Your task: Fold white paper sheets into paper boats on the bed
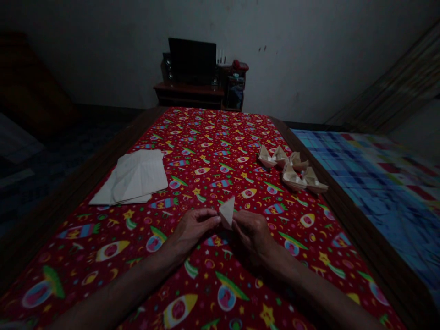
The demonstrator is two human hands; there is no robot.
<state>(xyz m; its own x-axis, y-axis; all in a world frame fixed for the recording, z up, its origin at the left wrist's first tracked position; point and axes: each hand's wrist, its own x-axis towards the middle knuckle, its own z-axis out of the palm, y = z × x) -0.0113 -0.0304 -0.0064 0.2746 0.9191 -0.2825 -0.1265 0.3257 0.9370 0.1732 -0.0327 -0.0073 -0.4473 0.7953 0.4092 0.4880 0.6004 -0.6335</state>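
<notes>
A small folded piece of paper [227, 213], pale and pointed at the top, is held between my two hands above the red patterned cloth. My left hand [196, 227] pinches its left edge between thumb and fingers. On the other side, my right hand [252, 230] grips the right edge with closed fingers, some of them hidden behind the hand. To the left lies a stack of paper sheets [142, 176], slightly fanned and creased. Several folded paper boats [294, 178] stand in a cluster at the right, each with raised points.
The red cloth [213, 156] covers a long table with dark wooden edges [371, 243]. Beyond its far end, a screen [192, 59] stands on a low cabinet [189, 89] against the wall. A blue checked sheet [347, 165] spreads to the right.
</notes>
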